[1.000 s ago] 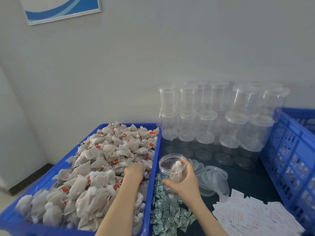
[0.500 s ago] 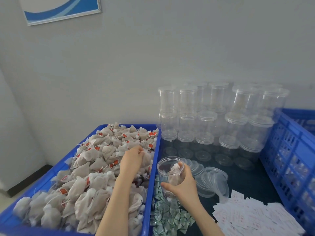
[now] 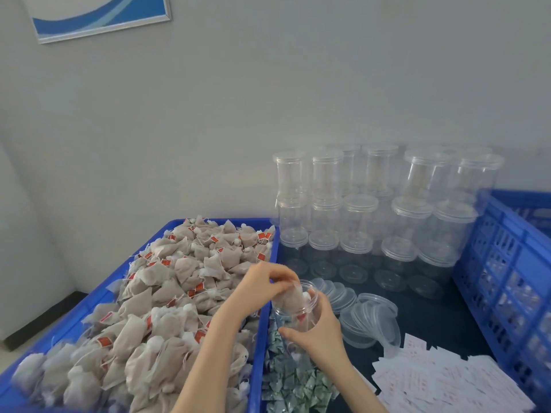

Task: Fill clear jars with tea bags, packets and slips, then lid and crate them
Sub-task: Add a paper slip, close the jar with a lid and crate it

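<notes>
Pinching a soft, light tea bag (image 3: pixel 287 296) by its top, the left hand (image 3: pixel 262 286) lowers it into the open clear jar (image 3: pixel 295 311), which the right hand (image 3: pixel 320 333) grips around its slick, rigid wall, beside the blue bin (image 3: pixel 262 338).

left hand (image 3: pixel 262 289) pinching, right hand (image 3: pixel 320 330) curled, gripping

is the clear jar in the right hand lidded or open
Open: the clear plastic jar has no lid, and the left hand lowers a tea bag in.
</notes>
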Tool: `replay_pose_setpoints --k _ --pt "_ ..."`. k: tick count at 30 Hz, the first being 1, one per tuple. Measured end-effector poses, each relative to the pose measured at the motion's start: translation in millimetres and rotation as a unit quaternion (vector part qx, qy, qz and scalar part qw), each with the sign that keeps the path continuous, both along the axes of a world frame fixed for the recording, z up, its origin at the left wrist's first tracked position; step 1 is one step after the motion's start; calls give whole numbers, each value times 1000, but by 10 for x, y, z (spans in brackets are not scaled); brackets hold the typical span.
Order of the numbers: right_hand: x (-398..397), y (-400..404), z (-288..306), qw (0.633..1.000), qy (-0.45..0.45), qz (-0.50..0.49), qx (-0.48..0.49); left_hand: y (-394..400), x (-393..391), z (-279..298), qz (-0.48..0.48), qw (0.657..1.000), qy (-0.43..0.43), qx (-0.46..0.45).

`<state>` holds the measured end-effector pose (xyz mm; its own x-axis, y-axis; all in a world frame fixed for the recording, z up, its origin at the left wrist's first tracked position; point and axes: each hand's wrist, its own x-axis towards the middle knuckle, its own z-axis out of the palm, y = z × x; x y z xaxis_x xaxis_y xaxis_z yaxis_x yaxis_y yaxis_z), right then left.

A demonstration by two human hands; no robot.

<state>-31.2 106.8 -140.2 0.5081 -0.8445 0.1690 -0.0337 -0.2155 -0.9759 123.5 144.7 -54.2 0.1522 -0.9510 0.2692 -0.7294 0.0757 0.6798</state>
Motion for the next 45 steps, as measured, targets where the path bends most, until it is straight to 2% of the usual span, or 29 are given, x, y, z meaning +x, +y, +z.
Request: replay_pose_setpoints --k 5,7,8,10,12,14,16,19,24,29,34,36,38,42,45 --pt "-11 29 -29 1000 6 -6 -8 20 -61 -15 -107 988 85 78" --pt "-33 36 -51 1000 10 -13 -9 -5 -4 -17 -61 993 90 35" --pt "-42 38 -56 1000 10 -16 -9 -34 48 -36 5 997 82 3" --pt "-56 30 -61 1000 12 -17 -2 -85 172 -100 199 980 20 -15" --pt "-67 17 -54 1000 10 -18 -1 -87 299 -220 326 935 -113 79" --pt "-80 11 -30 1000 7 -18 -6 -106 373 -380 303 917 -182 187" --pt "-86 13 -16 1000 8 -20 -9 -147 379 -513 227 927 -199 225" --pt "-93 28 1 1000 7 -24 -11 -203 344 -629 185 911 -268 252" --pt "-96 27 -3 1000 11 -22 -16 -217 343 -624 234 876 -352 232" --pt "-96 22 -22 1000 12 -18 -12 -153 386 -501 251 886 -315 231" --pt "-97 22 -37 1000 10 -19 -8 -65 478 -366 218 949 -143 178" --pt "-95 24 -41 1000 10 -18 0 -13 495 -309 219 958 -101 154" --pt "-88 26 -40 1000 12 -20 2 21 489 -267 228 961 -95 128" --pt "-70 30 -31 1000 10 -21 4 28 425 -172 245 968 -48 16" --pt "-62 32 -16 1000 12 -17 5 60 340 -35 233 968 33 -89"
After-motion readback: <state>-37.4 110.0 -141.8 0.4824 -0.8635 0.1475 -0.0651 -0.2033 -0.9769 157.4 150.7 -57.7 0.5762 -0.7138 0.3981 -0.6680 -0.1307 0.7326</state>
